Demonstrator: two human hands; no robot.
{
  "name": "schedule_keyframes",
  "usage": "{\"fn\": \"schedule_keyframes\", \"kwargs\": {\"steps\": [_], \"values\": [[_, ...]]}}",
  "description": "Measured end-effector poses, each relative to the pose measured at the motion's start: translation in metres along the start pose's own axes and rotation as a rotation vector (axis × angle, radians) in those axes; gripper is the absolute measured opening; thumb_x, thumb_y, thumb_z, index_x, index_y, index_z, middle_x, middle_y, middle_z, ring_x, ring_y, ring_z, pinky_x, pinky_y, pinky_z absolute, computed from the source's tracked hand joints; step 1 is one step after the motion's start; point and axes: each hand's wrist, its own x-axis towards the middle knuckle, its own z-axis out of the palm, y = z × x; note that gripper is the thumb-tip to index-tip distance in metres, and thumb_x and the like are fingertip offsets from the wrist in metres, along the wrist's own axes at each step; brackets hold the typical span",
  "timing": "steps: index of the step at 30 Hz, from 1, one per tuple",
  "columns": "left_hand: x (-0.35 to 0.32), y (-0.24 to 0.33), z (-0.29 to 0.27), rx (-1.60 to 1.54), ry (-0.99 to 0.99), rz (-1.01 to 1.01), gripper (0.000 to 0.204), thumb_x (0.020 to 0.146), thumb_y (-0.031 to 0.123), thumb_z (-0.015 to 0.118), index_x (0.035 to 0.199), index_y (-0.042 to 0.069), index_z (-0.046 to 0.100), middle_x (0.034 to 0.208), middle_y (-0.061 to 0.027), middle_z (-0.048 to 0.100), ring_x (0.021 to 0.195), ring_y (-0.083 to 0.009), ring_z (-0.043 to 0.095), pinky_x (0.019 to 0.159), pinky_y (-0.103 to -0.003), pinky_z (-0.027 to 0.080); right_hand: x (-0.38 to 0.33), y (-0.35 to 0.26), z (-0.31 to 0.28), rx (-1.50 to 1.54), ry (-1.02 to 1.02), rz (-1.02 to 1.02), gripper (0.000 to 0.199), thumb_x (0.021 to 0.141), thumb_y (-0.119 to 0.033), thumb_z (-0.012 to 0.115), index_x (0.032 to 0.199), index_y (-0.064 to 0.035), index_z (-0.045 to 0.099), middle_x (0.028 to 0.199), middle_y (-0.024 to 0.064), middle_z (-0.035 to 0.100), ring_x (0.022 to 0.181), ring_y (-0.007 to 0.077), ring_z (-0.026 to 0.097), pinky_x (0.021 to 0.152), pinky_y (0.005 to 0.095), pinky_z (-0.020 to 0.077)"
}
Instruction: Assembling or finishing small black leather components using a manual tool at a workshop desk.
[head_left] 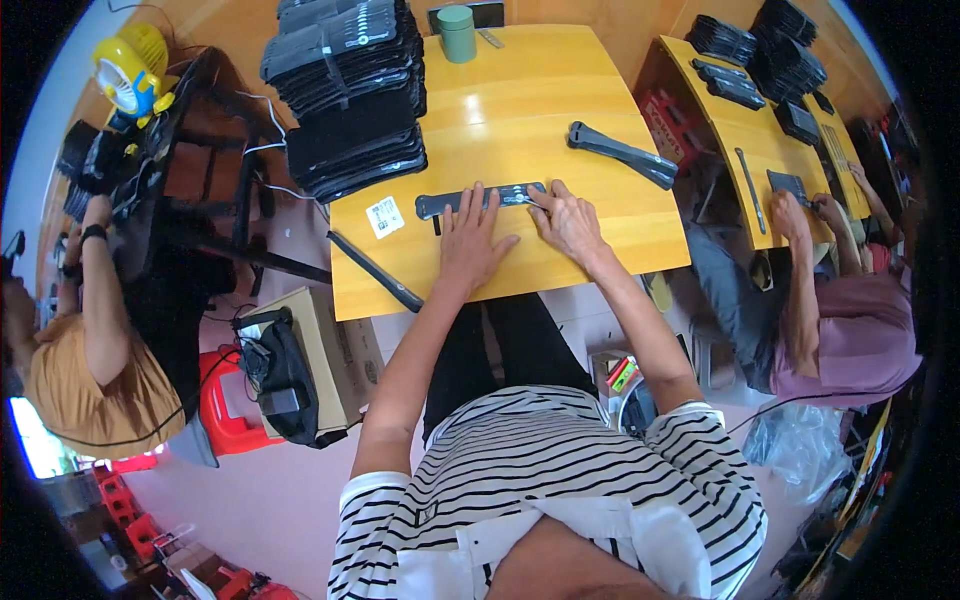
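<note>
A flat black strap-like strip [430, 207] with light markings lies crosswise on the yellow table [520, 100]. My left hand [470, 245] rests flat on it, fingers extended and slightly apart. At the strip's right end, my right hand [570, 225] is closed in a pinch against it; a thin, small thing seems to show at the fingertips, too little to name. Left of the strip lies a white printed label sheet [384, 216]. Another narrow black strip [375, 270] lies slantwise along the table's left edge. Farther right is a small stack of black strips [620, 155].
Tall stacks of black strips [350, 100] fill the table's far left, beside a green canister [457, 35]. A cardboard box [330, 350] with a black bag stands on the floor at left. Co-workers sit at left and at the right-hand table [720, 130].
</note>
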Motion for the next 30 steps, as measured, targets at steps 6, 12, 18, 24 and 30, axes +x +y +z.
{"fn": "schedule_keyframes", "kwargs": {"steps": [6,12,18,24,30], "values": [[-0.012,-0.026,-0.002,-0.132,0.057,-0.018,0.067,0.085,0.045,0.048,0.135,0.004,0.03,0.142,-0.0183,0.025,0.133,-0.031,0.02,0.106,-0.048,0.018,0.0,0.005,0.002,0.023,-0.058,0.006,0.029,0.077,-0.023,0.06,0.104,-0.0128,0.064,0.082,0.0154,0.056,0.072,0.0323,0.06,0.064,0.0414,0.0493],[-0.089,-0.065,-0.071,-0.516,0.638,-0.431,0.026,0.083,0.012,0.057,0.104,-0.003,0.057,0.105,-0.0179,0.059,0.094,-0.029,0.057,0.079,-0.034,0.046,-0.022,-0.024,0.009,0.356,0.119,-0.079,0.028,0.077,-0.025,0.062,0.097,-0.0059,0.064,0.081,0.0164,0.058,0.071,0.0321,0.058,0.063,0.0388,0.0475],[-0.189,-0.079,-0.038,-1.182,0.812,-0.767,0.02,0.089,0.022,0.055,0.091,0.003,0.061,0.081,-0.0021,0.062,0.064,-0.0066,0.056,0.055,-0.019,0.043,-0.054,-0.155,0.038,0.414,-0.072,-0.14,0.032,0.072,-0.021,0.067,0.096,-0.0022,0.061,0.085,0.0136,0.056,0.076,0.032,0.058,0.067,0.0397,0.0477],[-0.204,-0.041,-0.031,-1.402,0.673,-0.908,0.023,0.09,0.025,0.054,0.097,0.003,0.058,0.084,-0.0063,0.062,0.067,-0.0117,0.059,0.06,-0.022,0.047,-0.054,-0.168,0.08,0.255,-0.117,-0.141,0.022,0.071,-0.016,0.065,0.087,-0.0026,0.059,0.076,0.0126,0.05,0.069,0.0341,0.057,0.06,0.0426,0.0472],[-0.171,-0.004,-0.075,-1.788,0.448,-0.794,0.032,0.091,0.028,0.051,0.104,0.0,0.056,0.092,-0.0094,0.062,0.077,-0.0126,0.06,0.067,-0.023,0.048,-0.08,-0.167,0.027,0.292,0.068,-0.348,0.018,0.07,-0.011,0.064,0.083,-0.0002,0.059,0.079,0.0115,0.05,0.064,0.0305,0.058,0.057,0.0404,0.0481]]}}
